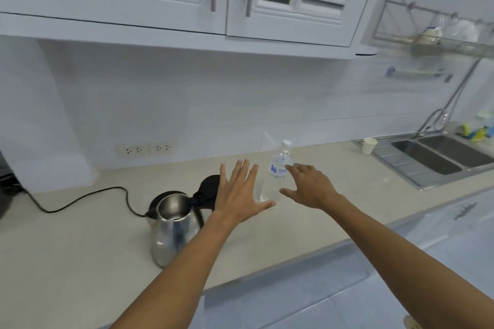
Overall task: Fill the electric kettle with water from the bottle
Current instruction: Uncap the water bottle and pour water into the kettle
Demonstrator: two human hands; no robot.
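Head camera looks down over my two bare forearms, both stretched out across the pale beige stone countertop (80, 262). My left hand (240, 195) is spread flat and wide, fingers splayed, palm down, holding nothing. My right hand (311, 188) is open too, fingers loosely curved and thumb apart, empty, its fingertips reaching the label of the clear plastic water bottle with a white cap and blue print (280, 163); whether they touch it I cannot tell.

The bottle stands upright between my two hands, at about 1 o'clock from my left hand and 11 o'clock from my right, its cap on. Its lower part is partly hidden behind my fingers.

The shiny stainless-steel electric kettle with a black handle (173, 232) sits on the counter at 8 o'clock from my left hand, just beside my left forearm. Its round black lid (211, 185) is flipped up and open, showing the bare metal inside. A black power cord (80, 201) runs from the kettle toward 9 o'clock, below the white wall sockets (146, 148).

Far off at 3 o'clock, a small white paper cup (369, 145) stands on the drainboard rim of the steel double sink (433, 157).
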